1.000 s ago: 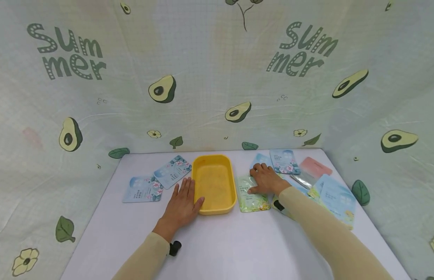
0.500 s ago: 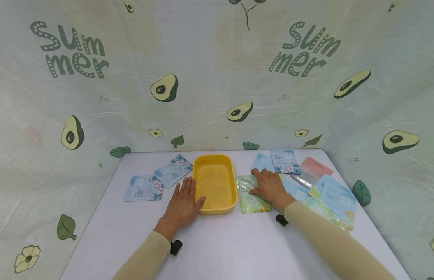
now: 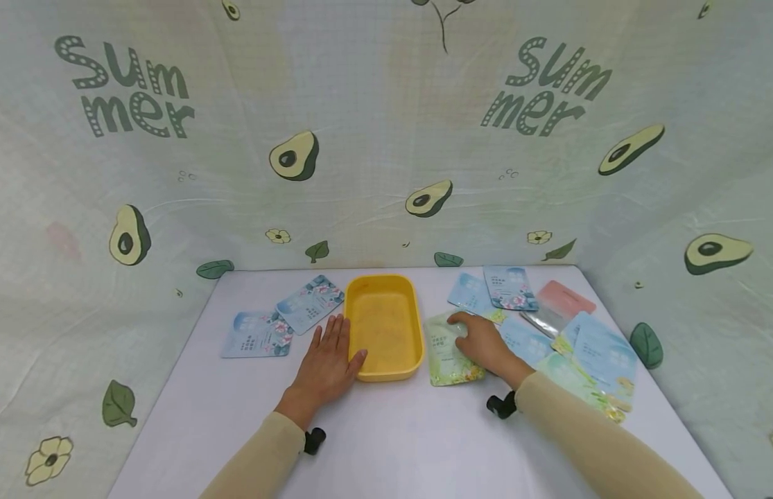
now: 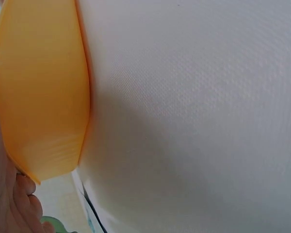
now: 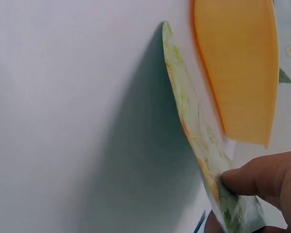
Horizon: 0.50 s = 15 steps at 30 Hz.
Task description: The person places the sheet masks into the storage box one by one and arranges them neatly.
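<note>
My right hand (image 3: 488, 344) pinches a green sheet mask packet (image 3: 445, 352) by its right side, just right of the yellow tray (image 3: 383, 329). In the right wrist view the packet (image 5: 186, 111) is tilted, casting a shadow on the white table, with the thumb (image 5: 254, 177) pressed on its printed face. My left hand (image 3: 322, 364) rests along the tray's left side, fingers straight and the thumb at the rim. The left wrist view shows the tray's side wall (image 4: 43, 92) close to the fingers (image 4: 26, 204).
Two blue floral packets (image 3: 256, 335) lie left of the tray. On the right are several blue and green packets (image 3: 601, 357), a dark-edged floral packet (image 3: 509, 287), and a pink and silver packet (image 3: 566, 298). A patterned cloth (image 3: 361, 104) hangs behind the table (image 3: 386, 436).
My right hand has taken hold of the green packet, lifted its edge and shifted it slightly toward me. My left hand stays beside the tray.
</note>
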Motion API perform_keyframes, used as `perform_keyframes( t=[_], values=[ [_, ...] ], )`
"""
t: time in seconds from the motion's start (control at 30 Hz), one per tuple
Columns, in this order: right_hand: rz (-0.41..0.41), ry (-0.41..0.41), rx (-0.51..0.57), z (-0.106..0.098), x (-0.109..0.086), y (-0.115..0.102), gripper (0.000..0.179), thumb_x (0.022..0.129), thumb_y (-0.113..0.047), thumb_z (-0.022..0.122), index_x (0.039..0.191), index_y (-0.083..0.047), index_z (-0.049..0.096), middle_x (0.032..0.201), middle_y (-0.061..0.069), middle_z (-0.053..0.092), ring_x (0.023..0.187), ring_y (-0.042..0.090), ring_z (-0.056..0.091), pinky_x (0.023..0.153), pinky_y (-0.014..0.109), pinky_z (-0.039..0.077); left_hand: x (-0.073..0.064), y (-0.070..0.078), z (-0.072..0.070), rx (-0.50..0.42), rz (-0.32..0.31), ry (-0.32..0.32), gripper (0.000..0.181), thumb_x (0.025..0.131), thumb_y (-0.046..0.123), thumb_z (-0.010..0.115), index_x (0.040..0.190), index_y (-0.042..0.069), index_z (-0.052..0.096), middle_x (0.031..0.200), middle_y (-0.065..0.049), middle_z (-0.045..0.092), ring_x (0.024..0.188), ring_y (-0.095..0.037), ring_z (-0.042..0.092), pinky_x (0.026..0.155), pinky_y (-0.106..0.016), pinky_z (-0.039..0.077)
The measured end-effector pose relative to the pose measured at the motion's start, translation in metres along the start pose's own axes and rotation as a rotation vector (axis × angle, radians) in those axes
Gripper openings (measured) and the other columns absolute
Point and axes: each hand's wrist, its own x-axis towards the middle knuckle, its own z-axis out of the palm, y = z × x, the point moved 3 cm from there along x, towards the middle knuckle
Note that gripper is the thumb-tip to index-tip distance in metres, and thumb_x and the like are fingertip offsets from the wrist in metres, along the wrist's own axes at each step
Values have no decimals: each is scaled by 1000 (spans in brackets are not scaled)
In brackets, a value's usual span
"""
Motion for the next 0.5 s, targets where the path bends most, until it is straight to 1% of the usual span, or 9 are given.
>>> perform_keyframes(
  t=[0.03, 0.07, 0.1, 0.17, 0.27, 0.33, 0.4, 0.5],
  values=[
    [4, -10, 6, 1, 0, -1, 45, 97, -5, 66, 142, -11, 63, 145, 18, 64, 122, 32, 63, 105, 55, 53, 0, 0, 0, -1, -3, 0, 87, 110, 60, 34, 168, 0, 10, 177, -18, 11, 165, -32, 7, 134, -52, 7],
    [5, -21, 16, 2, -1, -1, 45, 98, -5, 66, 143, -11, 63, 148, 17, 63, 119, 32, 65, 105, 54, 53, 0, -1, 0, 0, -6, -1, 87, 110, 60, 34, 169, 0, 10, 177, -17, 10, 165, -32, 7, 134, -52, 6],
    [6, -28, 18, 3, -1, -1, 45, 99, -6, 66, 143, -11, 63, 148, 17, 63, 113, 31, 65, 101, 52, 53, 0, -1, 0, -1, -8, -1, 87, 110, 60, 34, 169, 0, 10, 177, -17, 10, 165, -32, 7, 134, -52, 6],
    [8, -34, 24, 3, -1, 2, 47, 99, -8, 68, 146, -13, 61, 149, 17, 62, 111, 31, 66, 101, 53, 54, -1, -2, 1, -6, -10, 4, 87, 110, 60, 35, 169, 1, 10, 177, -17, 11, 165, -32, 7, 134, -52, 7],
    [31, -31, 74, 0, 1, 10, 49, 99, -14, 72, 147, -13, 60, 150, 19, 61, 122, 40, 65, 106, 59, 52, -1, -1, 2, -3, -9, 8, 87, 109, 60, 36, 169, 0, 11, 177, -18, 12, 165, -33, 8, 134, -52, 8],
    [50, -24, 118, -6, 2, 17, 49, 100, -17, 72, 147, -13, 61, 150, 22, 59, 135, 46, 58, 107, 63, 51, 0, -1, 2, 2, -8, 7, 88, 109, 61, 35, 169, 0, 11, 177, -18, 12, 165, -33, 8, 134, -52, 8],
    [74, -17, 174, -15, 4, 24, 49, 101, -20, 72, 148, -13, 61, 152, 26, 56, 138, 51, 53, 105, 65, 51, -1, -1, 3, 6, -8, 7, 88, 109, 61, 35, 168, 0, 12, 177, -18, 12, 165, -33, 9, 134, -53, 9],
    [94, -19, 256, -33, 6, 29, 49, 103, -22, 69, 151, -12, 58, 160, 30, 44, 145, 55, 42, 107, 67, 49, -2, 0, 1, 2, -12, 7, 88, 109, 61, 35, 168, 0, 13, 177, -18, 13, 165, -33, 9, 134, -53, 9]
  ],
)
